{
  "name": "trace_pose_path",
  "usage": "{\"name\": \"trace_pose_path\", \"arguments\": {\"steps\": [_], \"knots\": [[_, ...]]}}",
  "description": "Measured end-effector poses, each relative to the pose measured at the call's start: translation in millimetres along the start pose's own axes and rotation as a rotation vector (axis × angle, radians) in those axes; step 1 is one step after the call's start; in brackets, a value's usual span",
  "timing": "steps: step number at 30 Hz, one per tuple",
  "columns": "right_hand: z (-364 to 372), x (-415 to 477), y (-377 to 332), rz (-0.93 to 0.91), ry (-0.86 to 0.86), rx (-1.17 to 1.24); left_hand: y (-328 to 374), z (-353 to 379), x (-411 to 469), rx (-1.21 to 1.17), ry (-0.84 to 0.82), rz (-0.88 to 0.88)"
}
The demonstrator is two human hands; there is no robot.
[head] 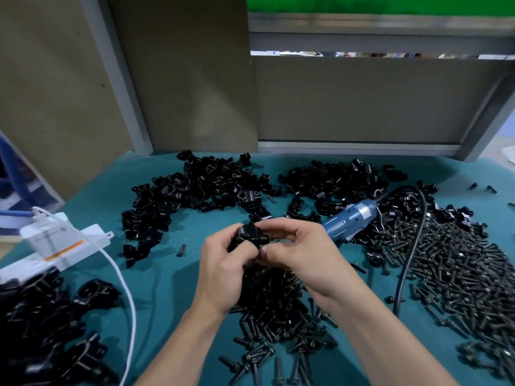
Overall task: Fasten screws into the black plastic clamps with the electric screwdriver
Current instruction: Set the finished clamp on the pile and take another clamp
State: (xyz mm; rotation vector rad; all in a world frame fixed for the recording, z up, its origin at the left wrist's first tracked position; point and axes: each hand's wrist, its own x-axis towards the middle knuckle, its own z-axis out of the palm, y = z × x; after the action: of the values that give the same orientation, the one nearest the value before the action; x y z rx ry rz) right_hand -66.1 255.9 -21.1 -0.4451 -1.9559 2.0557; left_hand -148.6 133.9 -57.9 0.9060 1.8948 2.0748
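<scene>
The left hand [223, 271] has its grip curled round a black plastic clamp [249, 235] above the tabletop [167, 274]. The right hand [301, 252] pinches the clamp's right end (any screw there is hidden). The electric screwdriver [354, 215] lies just beyond the right hand, its long axis running away rightward.

Left hand [223, 271] curled round clamp [250, 235]; right hand [301, 254] fingers seemingly pinching it; forearms converging.

1 electric screwdriver [349, 220], 1 white box [55, 246], 1 white cable [134, 324], 1 clamp [250, 236] in hand; loose clamps [211, 185] & screws [459, 274]: uncountable piles.
</scene>
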Motion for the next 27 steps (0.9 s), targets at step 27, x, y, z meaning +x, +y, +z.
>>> {"name": "trace_pose_path", "arguments": {"steps": [27], "knots": [[12.8,-10.9,-13.4,-0.129,0.358,-0.675,-6.8,5.9,-7.4,0.694,0.076,0.308]]}}
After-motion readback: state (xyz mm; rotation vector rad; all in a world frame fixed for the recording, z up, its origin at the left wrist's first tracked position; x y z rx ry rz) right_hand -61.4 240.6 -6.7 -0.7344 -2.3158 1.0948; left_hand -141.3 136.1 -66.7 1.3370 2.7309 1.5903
